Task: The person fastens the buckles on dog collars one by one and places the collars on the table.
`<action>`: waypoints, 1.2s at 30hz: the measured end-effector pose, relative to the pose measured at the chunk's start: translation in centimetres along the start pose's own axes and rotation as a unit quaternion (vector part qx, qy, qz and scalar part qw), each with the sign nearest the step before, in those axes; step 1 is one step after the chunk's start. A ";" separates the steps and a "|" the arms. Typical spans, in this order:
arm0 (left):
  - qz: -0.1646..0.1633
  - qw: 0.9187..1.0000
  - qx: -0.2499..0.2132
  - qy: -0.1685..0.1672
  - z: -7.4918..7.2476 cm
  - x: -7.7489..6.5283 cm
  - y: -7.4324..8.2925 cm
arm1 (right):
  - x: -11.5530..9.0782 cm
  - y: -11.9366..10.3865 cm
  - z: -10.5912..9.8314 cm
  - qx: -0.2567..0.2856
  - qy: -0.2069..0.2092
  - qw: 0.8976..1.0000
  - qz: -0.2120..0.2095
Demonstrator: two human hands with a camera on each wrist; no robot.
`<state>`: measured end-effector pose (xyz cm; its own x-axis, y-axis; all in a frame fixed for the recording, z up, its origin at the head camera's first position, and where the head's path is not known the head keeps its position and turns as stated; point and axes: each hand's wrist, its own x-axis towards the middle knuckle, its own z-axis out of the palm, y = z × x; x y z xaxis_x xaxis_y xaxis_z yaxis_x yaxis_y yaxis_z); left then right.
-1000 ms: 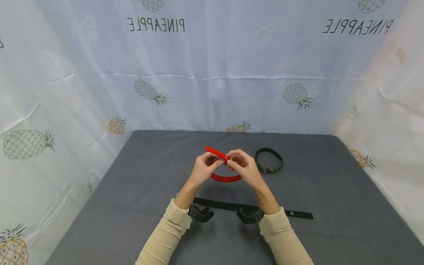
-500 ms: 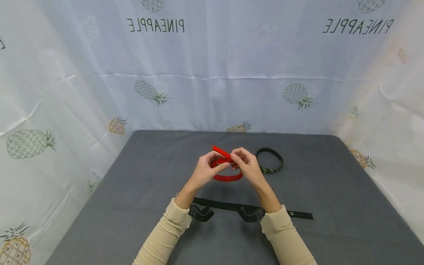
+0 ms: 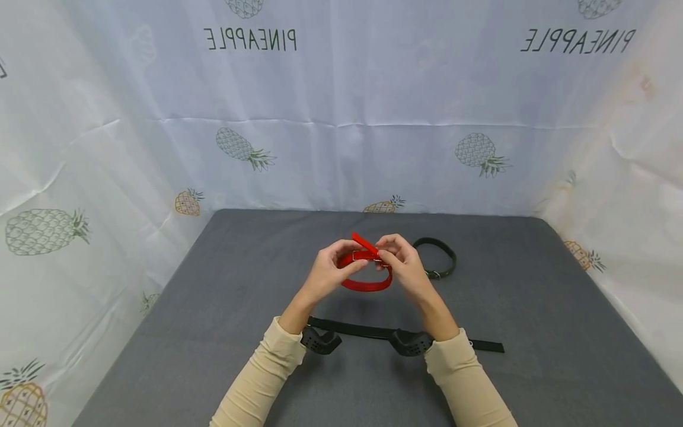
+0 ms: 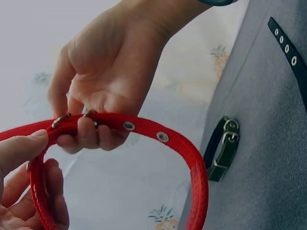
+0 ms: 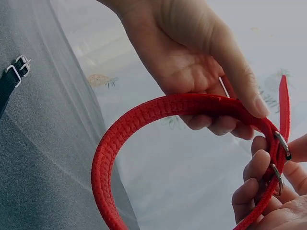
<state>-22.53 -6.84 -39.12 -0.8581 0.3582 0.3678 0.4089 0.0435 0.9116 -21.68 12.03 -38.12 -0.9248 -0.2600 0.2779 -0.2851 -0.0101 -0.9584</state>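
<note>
A red dog collar (image 3: 365, 286), bent into a loop, is held up above the table between both hands. My left hand (image 3: 326, 271) grips the band on the left, its thumb along the near side below the metal buckle (image 5: 282, 143). At the buckle's right, my right hand (image 3: 408, 270) pinches the collar between thumb and fingers. The strap's loose end (image 5: 284, 103) sticks out past the buckle, pointing up and left in the head view. A metal D-ring (image 5: 277, 179) sits beside the buckle, and eyelets (image 4: 162, 137) show along the band.
Behind the right hand, a dark green collar (image 3: 451, 265) lies buckled in a loop on the grey table (image 3: 213, 356). A black strap (image 3: 352, 328) with eyelets stretches across the table under the wrists. A white pineapple-print curtain (image 3: 341, 166) hangs behind.
The red strap's loose end has shifted right and tilted more steeply. My right hand has moved slightly right and up, and more of the buckle shows between the hands.
</note>
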 end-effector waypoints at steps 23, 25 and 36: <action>0.045 0.996 0.073 0.021 -0.1 -0.6 -0.5 | 0.2 -0.5 -0.4 -0.041 -0.045 0.996 0.062; 0.059 0.994 0.091 0.025 -0.2 -0.6 -0.5 | 0.3 -0.7 -0.3 -0.049 -0.053 0.996 0.060; 0.124 0.983 0.128 0.038 -0.3 -0.3 -0.3 | 0.0 -1.2 -0.4 -0.045 -0.065 0.997 0.017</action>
<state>-22.47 -7.23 -39.46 -0.7391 0.3173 0.5942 0.6646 0.1997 0.7200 -21.47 12.39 -36.91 -0.8953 -0.3815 0.2299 -0.2819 0.0856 -0.9556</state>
